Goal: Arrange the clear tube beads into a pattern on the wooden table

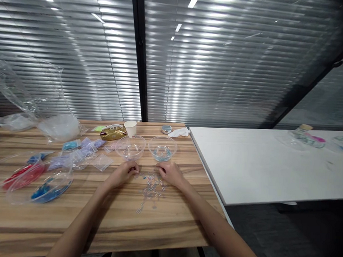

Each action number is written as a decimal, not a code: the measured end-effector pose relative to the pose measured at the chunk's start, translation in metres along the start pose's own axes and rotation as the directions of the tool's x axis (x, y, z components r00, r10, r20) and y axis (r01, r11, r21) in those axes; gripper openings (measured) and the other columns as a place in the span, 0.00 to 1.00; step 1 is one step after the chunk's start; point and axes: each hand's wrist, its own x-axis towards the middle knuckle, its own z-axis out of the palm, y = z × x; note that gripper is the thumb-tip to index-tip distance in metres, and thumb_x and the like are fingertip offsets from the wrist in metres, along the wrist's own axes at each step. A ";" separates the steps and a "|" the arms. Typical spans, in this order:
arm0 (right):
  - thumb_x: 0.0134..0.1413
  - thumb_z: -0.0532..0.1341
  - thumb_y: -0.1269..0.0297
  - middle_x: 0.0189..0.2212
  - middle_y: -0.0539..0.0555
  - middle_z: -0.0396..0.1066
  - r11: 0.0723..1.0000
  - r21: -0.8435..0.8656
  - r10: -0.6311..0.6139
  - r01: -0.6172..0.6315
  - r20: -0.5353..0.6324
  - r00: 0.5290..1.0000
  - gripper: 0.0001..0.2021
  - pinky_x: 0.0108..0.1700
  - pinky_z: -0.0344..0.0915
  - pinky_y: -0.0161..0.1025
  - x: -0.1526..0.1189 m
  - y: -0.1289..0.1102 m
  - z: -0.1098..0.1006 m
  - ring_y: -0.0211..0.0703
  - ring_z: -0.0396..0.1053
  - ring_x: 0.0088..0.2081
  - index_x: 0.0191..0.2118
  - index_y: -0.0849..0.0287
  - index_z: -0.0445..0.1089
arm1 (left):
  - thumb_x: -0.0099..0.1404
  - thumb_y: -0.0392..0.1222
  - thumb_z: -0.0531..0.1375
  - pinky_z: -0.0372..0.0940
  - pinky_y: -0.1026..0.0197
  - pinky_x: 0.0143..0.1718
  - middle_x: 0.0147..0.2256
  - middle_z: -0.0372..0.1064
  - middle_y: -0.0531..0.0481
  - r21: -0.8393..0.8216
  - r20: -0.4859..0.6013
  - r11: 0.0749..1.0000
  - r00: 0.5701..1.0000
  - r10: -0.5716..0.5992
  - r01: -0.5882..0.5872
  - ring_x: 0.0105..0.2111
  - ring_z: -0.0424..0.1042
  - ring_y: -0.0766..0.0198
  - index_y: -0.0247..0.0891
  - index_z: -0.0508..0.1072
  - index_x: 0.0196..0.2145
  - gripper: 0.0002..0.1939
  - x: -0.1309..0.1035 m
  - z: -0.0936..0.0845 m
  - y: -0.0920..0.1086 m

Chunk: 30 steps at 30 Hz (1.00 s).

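My left hand point(127, 171) rests near the table's middle, its fingers pressed together at the left edge of a scatter of small shiny clear-and-blue pieces point(152, 188). On the other side of that scatter is my right hand point(171, 173), thumb and fingers drawn into a pinch. Whatever either hand holds is too small to make out. Just beyond my left hand stands a clear plastic bowl point(120, 146). Beside it, beyond my right hand, a second clear bowl point(173, 146) has bluish bits point(162, 155) at its bottom.
Left lie small plastic bags point(86, 150) and bowls of red pieces point(26, 175) and blue pieces point(44, 189). Behind are a gold packet point(113, 132), a paper cup point(130, 128), a round tin point(166, 129) and a tissue point(179, 132). A white table point(265, 169) adjoins on the right.
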 end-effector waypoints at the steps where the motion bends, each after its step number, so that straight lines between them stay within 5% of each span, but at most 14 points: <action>1: 0.57 0.55 0.72 0.39 0.50 0.76 1.000 0.000 0.001 -0.001 0.006 1.000 0.11 0.42 0.64 0.34 0.000 0.000 0.000 0.43 0.73 0.40 0.40 0.56 0.74 | 0.61 0.37 0.54 0.61 0.62 0.35 0.29 0.70 0.49 0.002 0.000 1.000 1.000 0.000 0.000 0.31 0.68 0.60 0.36 0.68 0.27 0.06 0.000 0.000 0.000; 30: 0.59 0.54 0.71 0.39 0.50 0.76 1.000 -0.002 0.017 -0.017 0.058 0.998 0.11 0.41 0.62 0.34 0.001 -0.003 -0.005 0.43 0.72 0.40 0.40 0.56 0.74 | 0.62 0.37 0.52 0.59 0.63 0.34 0.29 0.68 0.50 0.037 0.003 0.998 0.999 0.045 -0.046 0.31 0.67 0.61 0.37 0.66 0.27 0.07 0.001 0.003 -0.004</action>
